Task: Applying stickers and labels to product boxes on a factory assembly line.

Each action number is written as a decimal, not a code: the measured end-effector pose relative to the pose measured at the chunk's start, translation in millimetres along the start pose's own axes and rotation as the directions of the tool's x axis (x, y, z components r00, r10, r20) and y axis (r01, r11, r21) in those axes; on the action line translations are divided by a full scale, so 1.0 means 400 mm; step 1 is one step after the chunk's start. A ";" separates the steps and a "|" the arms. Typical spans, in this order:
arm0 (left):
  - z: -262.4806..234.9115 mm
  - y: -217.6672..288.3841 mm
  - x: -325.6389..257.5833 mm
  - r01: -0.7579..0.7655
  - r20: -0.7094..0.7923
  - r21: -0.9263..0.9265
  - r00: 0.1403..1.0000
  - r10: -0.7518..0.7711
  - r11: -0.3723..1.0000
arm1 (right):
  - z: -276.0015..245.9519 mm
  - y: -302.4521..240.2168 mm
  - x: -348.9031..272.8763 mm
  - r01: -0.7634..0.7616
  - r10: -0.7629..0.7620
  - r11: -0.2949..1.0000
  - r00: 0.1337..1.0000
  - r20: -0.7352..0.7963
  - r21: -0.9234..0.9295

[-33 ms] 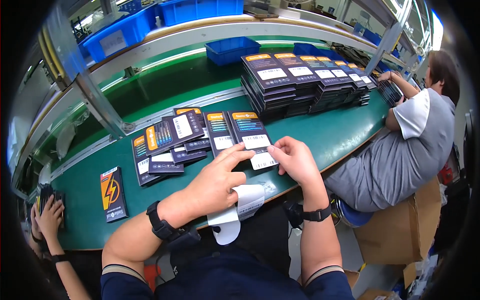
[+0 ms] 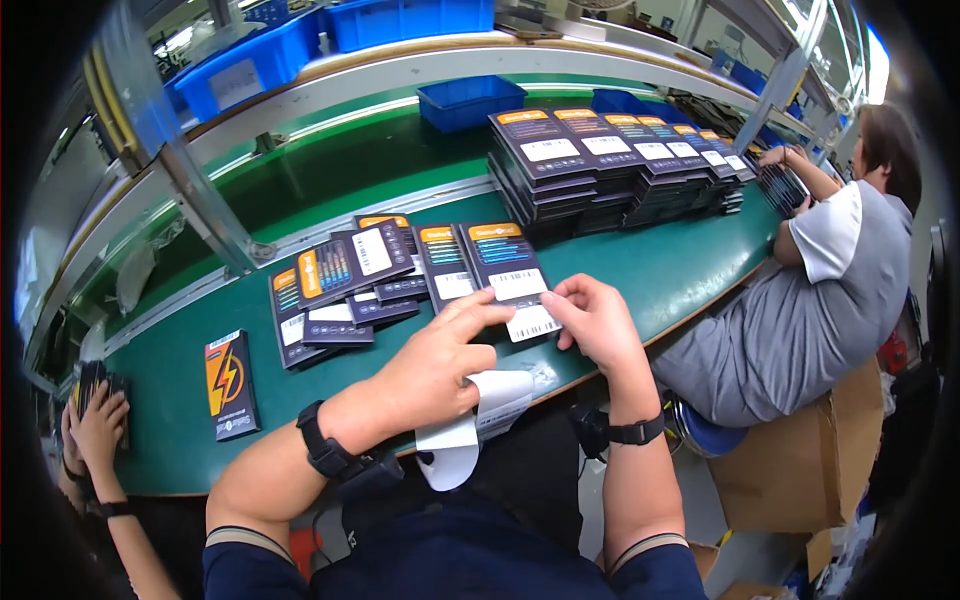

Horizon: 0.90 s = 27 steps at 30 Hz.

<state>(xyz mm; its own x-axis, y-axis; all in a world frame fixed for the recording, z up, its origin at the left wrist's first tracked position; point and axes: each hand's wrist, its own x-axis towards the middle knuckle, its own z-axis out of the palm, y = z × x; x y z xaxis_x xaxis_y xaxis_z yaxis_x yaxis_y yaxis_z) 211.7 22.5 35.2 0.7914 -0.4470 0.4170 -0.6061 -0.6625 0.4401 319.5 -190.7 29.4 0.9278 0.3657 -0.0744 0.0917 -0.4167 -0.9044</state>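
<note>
A flat black box [image 2: 497, 250] with an orange end lies on the table in front of me. Over its near end is a white barcode label [image 2: 533, 323], its far corner by the fingertips of my left hand [image 2: 440, 358]. Thumb and finger of my right hand [image 2: 598, 322] pinch the label's right side. Below my left palm, a strip of white label backing [image 2: 502, 392] hangs from the curled fingers over the table edge. A second black box [image 2: 442, 262] lies close along the left of the first, its near end partly behind my left hand.
Several similar boxes [image 2: 335, 270] overlap in a loose pile to the left. Another box [image 2: 231, 385] lies face up farther left. Tall stacks [image 2: 560, 165] stand at the back right, near a blue bin [image 2: 470, 100]. Co-workers handle boxes at both ends of the green table [image 2: 660, 285].
</note>
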 end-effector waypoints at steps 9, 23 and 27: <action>-0.072 0.054 -0.050 -0.092 -0.137 0.409 0.977 0.161 0.908 | 0.026 -0.060 -0.130 0.018 -0.136 0.681 0.985 0.102 0.732; -0.074 0.209 -0.260 0.063 -0.326 -0.406 0.922 -0.209 0.912 | 0.143 -0.172 -0.223 0.506 -0.664 0.692 0.726 0.179 0.516; -0.085 0.232 -0.317 0.107 -0.309 -0.491 0.906 -0.288 0.864 | 0.147 -0.191 -0.225 0.629 -0.684 0.728 0.642 0.347 0.272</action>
<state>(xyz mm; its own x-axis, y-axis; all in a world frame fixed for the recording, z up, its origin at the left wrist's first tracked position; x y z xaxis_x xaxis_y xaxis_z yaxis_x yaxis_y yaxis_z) 52.6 38.3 50.2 0.8674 -0.0286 0.4969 -0.4781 -0.3255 0.8158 207.9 -143.0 80.4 0.4069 0.8086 0.4250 0.5518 0.1532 -0.8198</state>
